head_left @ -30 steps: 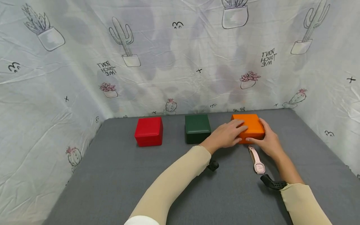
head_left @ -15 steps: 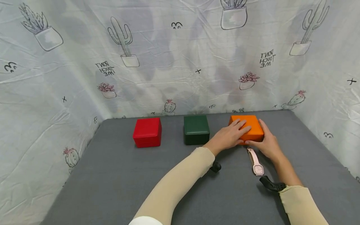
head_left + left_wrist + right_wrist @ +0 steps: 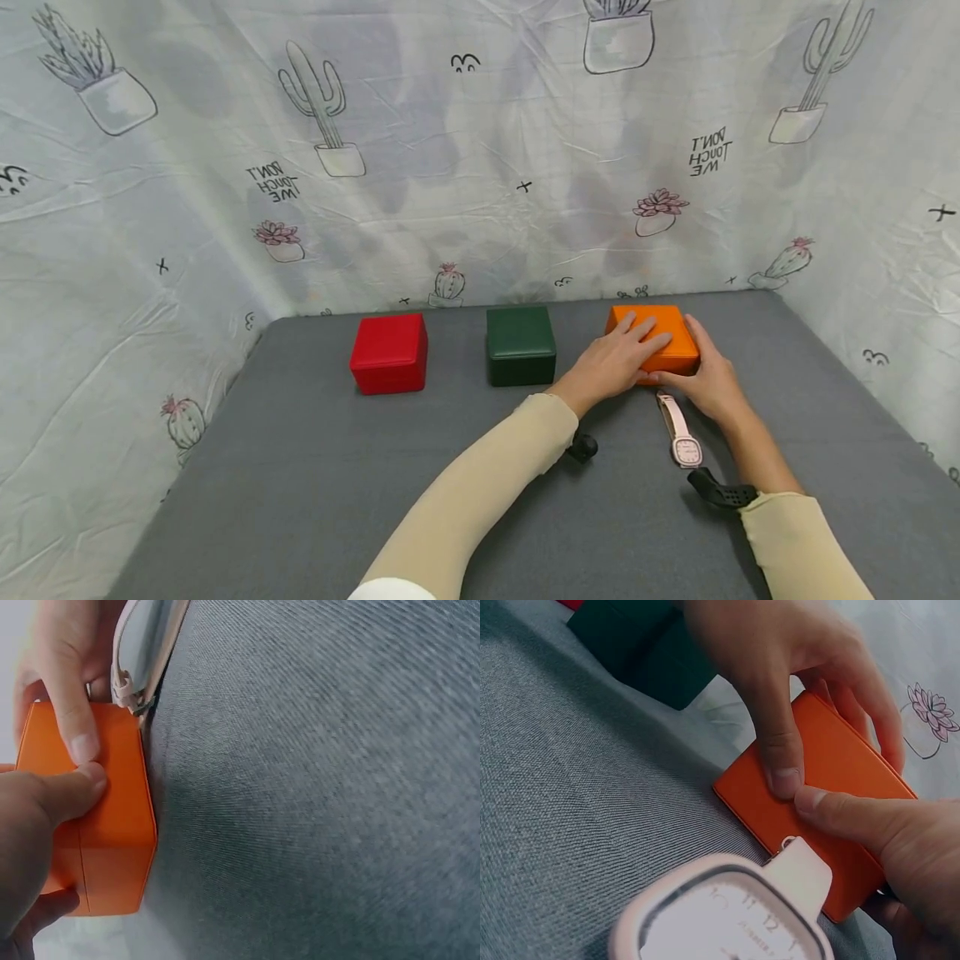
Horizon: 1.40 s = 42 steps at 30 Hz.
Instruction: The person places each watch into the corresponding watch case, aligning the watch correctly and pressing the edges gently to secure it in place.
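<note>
The orange box (image 3: 677, 350) sits flat on the gray table (image 3: 315, 500), near its back edge and to the person's right, lid side up, with its front face turned toward the person. Seen from above it looks nearly square, so I cannot tell which side is its long axis; the front face is wider than tall.

Both hands grip it. The left hand (image 3: 611, 362) lays spread fingers over the lid and the left side, its thumb on the front; the right hand (image 3: 712, 383) clasps the right side, its thumb also on the front. The wrist views show the two thumb tips meeting there.

Just in front lies a pink watch (image 3: 678, 427), buckle end by the box's lower front edge, dial end toward the person and slightly right; whether buckle and box touch is unclear. Left of the box stands a green box (image 3: 521, 346), then a red box (image 3: 389, 354), and behind them hangs a cactus-print cloth (image 3: 420, 192).

Compared with a second ago, the left fingers reach farther across the lid and the gap between the thumbs has closed. The watch lies as it did.
</note>
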Tool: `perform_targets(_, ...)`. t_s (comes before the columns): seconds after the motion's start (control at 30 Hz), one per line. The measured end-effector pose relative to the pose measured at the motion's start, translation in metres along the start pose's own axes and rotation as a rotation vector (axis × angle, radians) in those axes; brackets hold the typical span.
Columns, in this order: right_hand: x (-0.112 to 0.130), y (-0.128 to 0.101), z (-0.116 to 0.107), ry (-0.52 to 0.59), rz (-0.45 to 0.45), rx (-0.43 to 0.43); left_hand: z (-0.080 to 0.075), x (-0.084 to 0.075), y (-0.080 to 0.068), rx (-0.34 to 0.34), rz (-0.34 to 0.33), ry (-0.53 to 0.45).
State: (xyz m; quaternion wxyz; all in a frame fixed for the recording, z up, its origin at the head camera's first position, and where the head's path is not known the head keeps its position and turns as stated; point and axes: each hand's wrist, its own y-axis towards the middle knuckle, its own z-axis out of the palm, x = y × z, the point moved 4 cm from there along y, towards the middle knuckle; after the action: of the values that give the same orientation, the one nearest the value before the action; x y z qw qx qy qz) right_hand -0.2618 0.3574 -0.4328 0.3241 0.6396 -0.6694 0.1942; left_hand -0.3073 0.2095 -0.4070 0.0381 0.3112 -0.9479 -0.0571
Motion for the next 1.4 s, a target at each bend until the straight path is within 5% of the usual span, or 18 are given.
perform_targets(0.63, 0.0, 0.003, -0.005, -0.04, 0.037, 0.012, -0.007, 0.0, 0.007, 0.004, -0.048, -0.086)
perform_targets(1.03, -0.003, 0.002, -0.004, -0.052, 0.052, 0.003, -0.008, 0.001, 0.009, -0.018, -0.173, -0.244)
perform_targets(1.4, -0.007, 0.002, -0.006, 0.073, 0.04, 0.031, -0.012, 0.0, 0.011, -0.023, -0.145, -0.213)
